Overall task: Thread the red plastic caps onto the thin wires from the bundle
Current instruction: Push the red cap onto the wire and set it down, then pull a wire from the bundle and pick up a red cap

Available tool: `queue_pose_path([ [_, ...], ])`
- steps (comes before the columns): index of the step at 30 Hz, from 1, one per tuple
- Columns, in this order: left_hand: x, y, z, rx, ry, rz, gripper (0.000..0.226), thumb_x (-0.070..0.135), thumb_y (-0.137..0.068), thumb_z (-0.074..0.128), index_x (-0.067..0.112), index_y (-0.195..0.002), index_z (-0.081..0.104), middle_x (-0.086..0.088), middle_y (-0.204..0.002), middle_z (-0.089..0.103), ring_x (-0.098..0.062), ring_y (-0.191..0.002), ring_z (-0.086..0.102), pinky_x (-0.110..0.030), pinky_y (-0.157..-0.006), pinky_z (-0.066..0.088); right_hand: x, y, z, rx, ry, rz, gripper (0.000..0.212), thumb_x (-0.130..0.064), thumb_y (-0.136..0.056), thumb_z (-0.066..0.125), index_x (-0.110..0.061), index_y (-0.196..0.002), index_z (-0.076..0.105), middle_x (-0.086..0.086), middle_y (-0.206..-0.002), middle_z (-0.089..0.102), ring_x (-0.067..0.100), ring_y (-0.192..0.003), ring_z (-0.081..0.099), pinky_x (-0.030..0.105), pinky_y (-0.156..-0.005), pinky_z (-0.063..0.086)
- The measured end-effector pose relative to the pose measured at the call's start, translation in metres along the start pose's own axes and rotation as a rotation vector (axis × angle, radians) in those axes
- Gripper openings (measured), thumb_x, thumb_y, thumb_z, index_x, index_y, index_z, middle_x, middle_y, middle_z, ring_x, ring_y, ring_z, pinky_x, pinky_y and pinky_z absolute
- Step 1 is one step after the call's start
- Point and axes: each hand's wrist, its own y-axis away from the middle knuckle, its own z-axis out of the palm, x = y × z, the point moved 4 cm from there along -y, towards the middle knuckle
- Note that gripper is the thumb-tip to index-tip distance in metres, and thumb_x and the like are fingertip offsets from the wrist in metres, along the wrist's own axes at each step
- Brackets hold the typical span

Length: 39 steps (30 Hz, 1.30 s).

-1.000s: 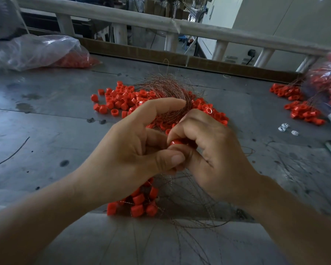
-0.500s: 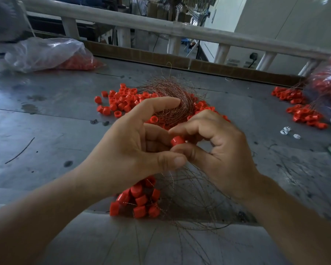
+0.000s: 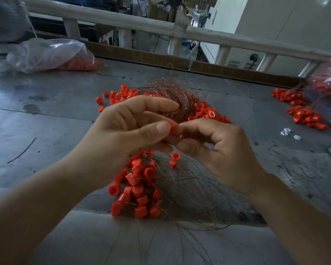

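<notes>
I log: left hand [image 3: 126,131] and right hand [image 3: 218,148] both pinch one cap [image 3: 173,127] just before the bundle [image 3: 172,96]; threaded caps [image 3: 139,188] nearer me.

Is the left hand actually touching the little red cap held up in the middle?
Touching. The head view shows the thumb of the left hand pressed against the red cap.

Head camera looks forward and down, close over the table [image 3: 55,131].
</notes>
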Motion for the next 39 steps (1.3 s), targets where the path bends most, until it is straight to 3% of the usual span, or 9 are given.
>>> queue_pose_path([
  [3,0.001,-0.002,-0.005,0.058,0.095,-0.026,0.027,0.014,-0.060,0.064,0.014,-0.086,0.073,-0.012,-0.079,0.072,-0.020,-0.070,0.070,-0.022,-0.057,0.055,0.001,0.000,-0.002,0.025,0.014,0.010,0.019,-0.017,-0.080,0.062,-0.029,-0.095,0.060,-0.023,-0.082,0.060,-0.010,-0.073,0.060,0.007,-0.065,0.045],
  [7,0.003,-0.003,-0.009,0.123,0.116,-0.029,0.024,0.017,-0.055,0.065,0.012,-0.077,0.074,-0.006,-0.070,0.071,-0.016,-0.061,0.068,-0.020,-0.053,0.053,0.003,0.000,-0.007,0.045,-0.037,0.111,0.020,-0.013,-0.084,0.061,-0.032,-0.088,0.061,-0.019,-0.063,0.061,0.000,-0.055,0.060,0.011,-0.052,0.046],
  [10,0.004,-0.004,-0.015,0.220,-0.001,-0.033,0.021,0.008,-0.047,0.075,0.011,-0.068,0.073,-0.002,-0.062,0.068,-0.010,-0.053,0.063,-0.016,-0.048,0.050,0.009,-0.002,-0.011,0.071,-0.077,0.225,0.020,-0.012,-0.084,0.058,-0.033,-0.085,0.061,-0.011,-0.050,0.058,0.004,-0.038,0.051,0.012,-0.039,0.039],
  [15,0.004,-0.005,-0.029,0.354,-0.210,-0.090,0.021,-0.005,-0.057,0.065,0.010,-0.071,0.068,-0.002,-0.061,0.065,-0.008,-0.052,0.062,-0.013,-0.048,0.048,0.014,-0.005,-0.023,0.089,-0.189,0.337,0.015,-0.008,-0.081,0.061,-0.023,-0.079,0.064,-0.015,-0.055,0.062,-0.002,-0.037,0.047,0.005,-0.036,0.030],
  [21,0.007,-0.006,-0.034,0.449,-0.390,-0.077,0.028,-0.016,-0.068,0.063,0.012,-0.069,0.067,-0.006,-0.064,0.065,-0.009,-0.055,0.063,-0.013,-0.053,0.050,0.017,-0.006,-0.027,-0.043,0.211,0.286,0.021,-0.012,-0.083,0.063,-0.031,-0.074,0.060,-0.031,-0.052,0.055,-0.008,-0.047,0.051,0.005,-0.044,0.037],
  [24,0.006,-0.006,-0.036,0.472,-0.417,-0.072,0.027,-0.014,-0.071,0.063,0.012,-0.069,0.067,-0.002,-0.059,0.067,-0.011,-0.058,0.065,-0.015,-0.055,0.052,0.021,-0.005,-0.024,-0.029,0.035,0.349,0.024,-0.009,-0.089,0.053,-0.028,-0.074,0.058,-0.020,-0.060,0.060,-0.005,-0.060,0.058,0.004,-0.046,0.039],
  [29,0.006,-0.007,-0.037,0.472,-0.441,-0.083,0.026,-0.013,-0.073,0.062,0.012,-0.070,0.067,-0.003,-0.061,0.069,-0.010,-0.059,0.066,-0.014,-0.057,0.053,0.023,-0.005,-0.016,-0.033,-0.595,0.456,0.011,-0.018,-0.079,0.050,-0.008,-0.078,0.053,-0.004,-0.060,0.061,0.013,-0.063,0.065,0.026,-0.066,0.056],
  [35,0.007,-0.007,-0.040,0.496,-0.458,-0.054,0.027,-0.013,-0.071,0.063,0.013,-0.069,0.067,-0.001,-0.060,0.068,-0.010,-0.059,0.066,-0.014,-0.057,0.052,0.028,-0.007,-0.024,-0.070,-0.581,0.488,0.013,-0.014,-0.075,0.059,-0.015,-0.063,0.064,-0.004,-0.052,0.048,0.004,-0.044,0.041,0.017,-0.043,0.040],
  [39,0.008,-0.007,-0.042,0.510,-0.448,-0.032,0.026,-0.013,-0.069,0.064,0.013,-0.068,0.067,0.000,-0.061,0.068,-0.011,-0.060,0.066,-0.014,-0.055,0.051,0.030,-0.005,-0.023,-0.127,-0.372,0.518,0.020,0.004,-0.084,0.052,-0.011,-0.074,0.062,-0.008,-0.049,0.054,-0.001,-0.036,0.038,0.009,-0.035,0.026],
])
